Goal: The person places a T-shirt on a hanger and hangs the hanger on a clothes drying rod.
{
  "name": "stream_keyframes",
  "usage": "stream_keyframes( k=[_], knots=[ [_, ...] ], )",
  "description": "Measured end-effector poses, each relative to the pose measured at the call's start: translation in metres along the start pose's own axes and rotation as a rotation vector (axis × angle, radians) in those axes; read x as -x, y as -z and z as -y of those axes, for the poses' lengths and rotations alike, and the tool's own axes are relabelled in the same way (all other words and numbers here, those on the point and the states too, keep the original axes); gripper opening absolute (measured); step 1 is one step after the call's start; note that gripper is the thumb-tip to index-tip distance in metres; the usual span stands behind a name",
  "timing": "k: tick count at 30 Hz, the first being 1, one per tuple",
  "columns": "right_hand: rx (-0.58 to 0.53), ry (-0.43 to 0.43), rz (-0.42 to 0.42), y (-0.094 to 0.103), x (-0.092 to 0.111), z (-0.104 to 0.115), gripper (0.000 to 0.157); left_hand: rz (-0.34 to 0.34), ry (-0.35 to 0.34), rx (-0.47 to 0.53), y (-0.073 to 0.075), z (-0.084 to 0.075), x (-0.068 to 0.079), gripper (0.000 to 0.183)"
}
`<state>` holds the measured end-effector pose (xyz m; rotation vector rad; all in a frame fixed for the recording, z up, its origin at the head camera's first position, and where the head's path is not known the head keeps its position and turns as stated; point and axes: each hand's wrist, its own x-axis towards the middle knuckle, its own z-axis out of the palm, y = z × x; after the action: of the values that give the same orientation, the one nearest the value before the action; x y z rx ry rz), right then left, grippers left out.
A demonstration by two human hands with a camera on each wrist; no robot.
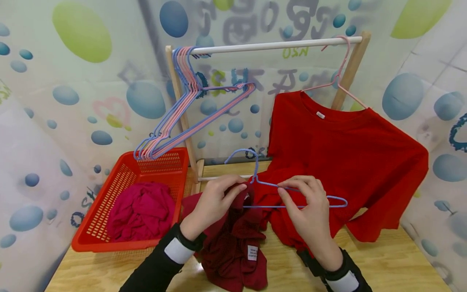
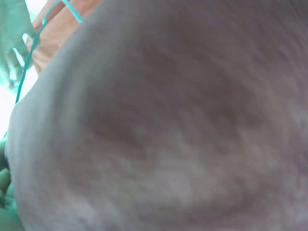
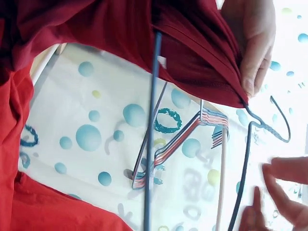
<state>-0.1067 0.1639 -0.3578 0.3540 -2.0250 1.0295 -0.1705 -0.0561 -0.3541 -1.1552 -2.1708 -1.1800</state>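
My left hand (image 1: 219, 198) pinches the neckline of a dark red shirt (image 1: 233, 235) close to the neck of a blue hanger (image 1: 256, 166). In the right wrist view, the hanger's wire (image 3: 153, 125) runs into the dark red shirt (image 3: 197, 62), and the left thumb and fingers (image 3: 257, 53) grip the collar beside the hook. Near the hanger's right shoulder is my right hand (image 1: 308, 207). Its thumb and fingers (image 3: 288, 168) are blurred and look parted beside the wire in the right wrist view. A blurred surface fills most of the left wrist view.
A bright red shirt (image 1: 343, 150) hangs from a pink hanger (image 1: 341, 77) on the rack's white rail (image 1: 270, 48). Several blue and pink hangers (image 1: 186, 97) are bunched at the rail's left end. Below them, an orange-red basket (image 1: 124, 166) contains a crumpled magenta garment (image 1: 144, 211).
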Motion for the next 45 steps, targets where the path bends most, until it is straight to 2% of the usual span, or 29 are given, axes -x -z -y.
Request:
stream_keyframes(
  k=[1, 2, 4, 6, 8, 11, 13, 15, 17, 19, 21, 27, 29, 32, 34, 37, 40, 45],
  knots=[
    [-0.019, 0.047, -0.037, -0.001, -0.001, 0.002, 0.006, -0.011, 0.01, -0.004, 0.001, 0.0, 0.0, 0.015],
    [-0.044, 0.107, -0.073, -0.002, -0.001, 0.004, 0.008, -0.025, 0.02, -0.011, 0.003, 0.0, -0.001, 0.016],
    [-0.1, 0.247, -0.097, -0.004, -0.002, 0.007, 0.021, -0.049, 0.036, -0.021, 0.007, 0.0, -0.003, 0.017],
    [-0.122, 0.371, -0.021, -0.009, 0.001, 0.006, 0.03, -0.071, 0.05, -0.034, 0.012, 0.0, -0.005, 0.018],
    [-0.082, 0.417, 0.137, -0.016, 0.008, 0.003, 0.032, -0.105, 0.054, -0.045, 0.016, -0.001, -0.007, 0.018],
    [0.101, 0.343, 0.415, -0.029, 0.022, -0.002, 0.037, -0.169, 0.058, -0.042, 0.022, -0.002, -0.01, 0.016],
    [0.222, 0.258, 0.55, -0.038, 0.032, -0.005, 0.045, -0.215, 0.063, -0.04, 0.024, -0.002, -0.01, 0.016],
    [0.301, 0.175, 0.619, -0.047, 0.04, -0.008, 0.058, -0.253, 0.065, -0.037, 0.026, -0.003, -0.01, 0.014],
    [0.351, 0.105, 0.644, -0.054, 0.046, -0.011, 0.072, -0.288, 0.062, -0.043, 0.026, -0.005, -0.01, 0.013],
    [0.393, 0.057, 0.648, -0.058, 0.05, -0.013, 0.079, -0.318, 0.058, -0.044, 0.027, -0.006, -0.009, 0.013],
    [0.431, 0.024, 0.652, -0.06, 0.053, -0.014, 0.078, -0.34, 0.056, -0.044, 0.028, -0.007, -0.009, 0.012],
    [0.438, -0.004, 0.654, -0.061, 0.05, -0.022, 0.045, -0.358, 0.058, -0.029, 0.03, -0.008, -0.008, 0.011],
    [0.354, -0.028, 0.635, -0.059, 0.044, -0.026, 0.038, -0.366, 0.063, -0.023, 0.03, -0.008, -0.007, 0.01],
    [0.176, -0.118, 0.564, -0.054, 0.032, -0.035, 0.028, -0.389, 0.074, -0.009, 0.031, -0.007, -0.005, 0.009],
    [0.064, -0.204, 0.494, -0.048, 0.023, -0.04, 0.02, -0.408, 0.087, 0.008, 0.032, -0.007, -0.004, 0.008],
    [-0.026, -0.335, 0.396, -0.038, 0.011, -0.048, 0.009, -0.435, 0.102, 0.024, 0.033, -0.006, -0.002, 0.008],
    [-0.168, -0.447, 0.345, -0.03, 0.003, -0.055, 0.016, -0.455, 0.12, 0.023, 0.033, -0.003, 0.0, 0.008],
    [-0.392, -0.525, 0.264, -0.019, -0.007, -0.058, 0.03, -0.469, 0.142, 0.007, 0.034, 0.0, 0.003, 0.008]
  ],
)
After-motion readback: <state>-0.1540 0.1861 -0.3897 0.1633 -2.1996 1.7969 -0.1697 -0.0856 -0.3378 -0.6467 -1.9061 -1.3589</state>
